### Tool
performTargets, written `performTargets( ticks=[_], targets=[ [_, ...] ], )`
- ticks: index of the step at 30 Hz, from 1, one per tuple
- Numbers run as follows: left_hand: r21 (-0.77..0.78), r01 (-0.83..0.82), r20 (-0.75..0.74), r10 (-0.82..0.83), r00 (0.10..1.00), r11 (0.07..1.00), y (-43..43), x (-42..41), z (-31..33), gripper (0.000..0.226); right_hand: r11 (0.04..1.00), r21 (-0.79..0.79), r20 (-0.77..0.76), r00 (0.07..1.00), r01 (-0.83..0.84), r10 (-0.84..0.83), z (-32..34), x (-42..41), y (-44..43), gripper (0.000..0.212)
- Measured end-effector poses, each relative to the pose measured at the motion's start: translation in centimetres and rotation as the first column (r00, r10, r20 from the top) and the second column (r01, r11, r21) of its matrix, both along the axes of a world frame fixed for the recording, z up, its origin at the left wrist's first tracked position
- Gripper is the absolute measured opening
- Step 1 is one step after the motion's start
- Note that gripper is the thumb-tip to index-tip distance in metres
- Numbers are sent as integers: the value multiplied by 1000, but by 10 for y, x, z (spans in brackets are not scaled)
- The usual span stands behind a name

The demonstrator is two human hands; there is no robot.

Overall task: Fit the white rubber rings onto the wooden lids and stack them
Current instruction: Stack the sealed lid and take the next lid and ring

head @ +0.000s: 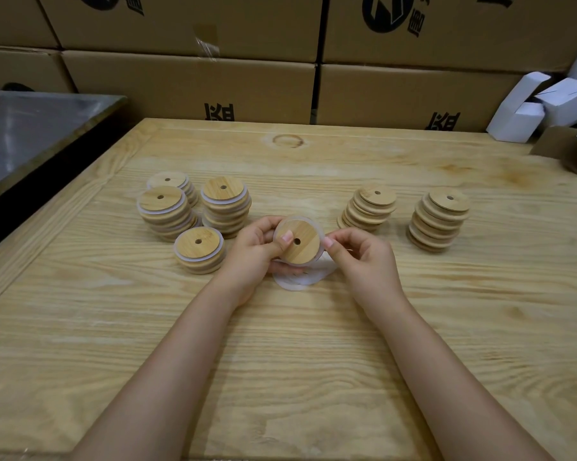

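Table (313,344) under the fingers; ringed stacks (225,207) left of them, bare stacks (438,221) right. Left hand (253,254) grips a lid (302,242), thumb on top; right hand (363,257) pinches the ring (309,220) at its rim. Loose rings (297,281) lie just below.

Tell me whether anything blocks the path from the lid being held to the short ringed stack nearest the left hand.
Nothing visible does. The held lid sits just right of the short stack; only the left hand gripping it lies between them, over bare table.
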State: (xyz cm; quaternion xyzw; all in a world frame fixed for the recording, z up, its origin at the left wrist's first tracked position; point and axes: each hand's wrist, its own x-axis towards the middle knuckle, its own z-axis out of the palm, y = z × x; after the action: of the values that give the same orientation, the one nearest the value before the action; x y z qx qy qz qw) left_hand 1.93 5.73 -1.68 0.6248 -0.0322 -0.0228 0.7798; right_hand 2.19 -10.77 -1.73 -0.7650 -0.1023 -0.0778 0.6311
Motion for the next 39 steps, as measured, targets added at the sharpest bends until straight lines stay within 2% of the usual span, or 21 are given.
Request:
performTargets(
  ticks=[5,11,14,19,22,24,27,29,31,34,37,39],
  targets=[
    [-21,40,-47,-41,998,999,4,0,1,17,999,-43,15,1000,25,-24,0,-2,3,17],
    [-136,96,-132,-114,985,986,3,0,5,25,1000,16,97,995,14,-15,2,-4,3,13],
    [-186,103,-170,-135,976,977,4,1,6,25,1000,-21,145,989,19,-16,2,-4,2,15],
    [-174,65,-239,-106,965,983,7,3,6,21,970,-223,397,918,95,2,-1,-6,2,13],
    [-164,56,-247,-96,964,985,6,4,5,22,959,-256,481,877,118,21,-2,-7,2,11],
    [-157,54,-251,-92,964,986,6,4,5,22,967,-234,459,888,99,20,-2,-7,3,12],
    [-136,77,-251,-110,962,988,7,4,4,24,987,-144,326,945,66,-16,-2,-7,5,19],
    [-113,115,-241,-139,961,987,8,4,4,26,987,-137,290,956,85,-42,-2,-6,6,19],
    [-94,136,-250,-156,956,986,9,3,4,27,972,-205,384,923,113,-26,-3,-5,4,15],
    [-102,150,-288,-174,942,983,10,3,4,30,920,-358,591,802,162,89,-5,-6,1,12],
    [-128,164,-334,-198,922,978,12,2,6,31,852,-462,688,706,247,168,-7,-7,-1,17],
    [-144,172,-351,-212,912,975,12,2,7,32,830,-476,717,675,291,174,-6,-6,-2,19]
  ],
)
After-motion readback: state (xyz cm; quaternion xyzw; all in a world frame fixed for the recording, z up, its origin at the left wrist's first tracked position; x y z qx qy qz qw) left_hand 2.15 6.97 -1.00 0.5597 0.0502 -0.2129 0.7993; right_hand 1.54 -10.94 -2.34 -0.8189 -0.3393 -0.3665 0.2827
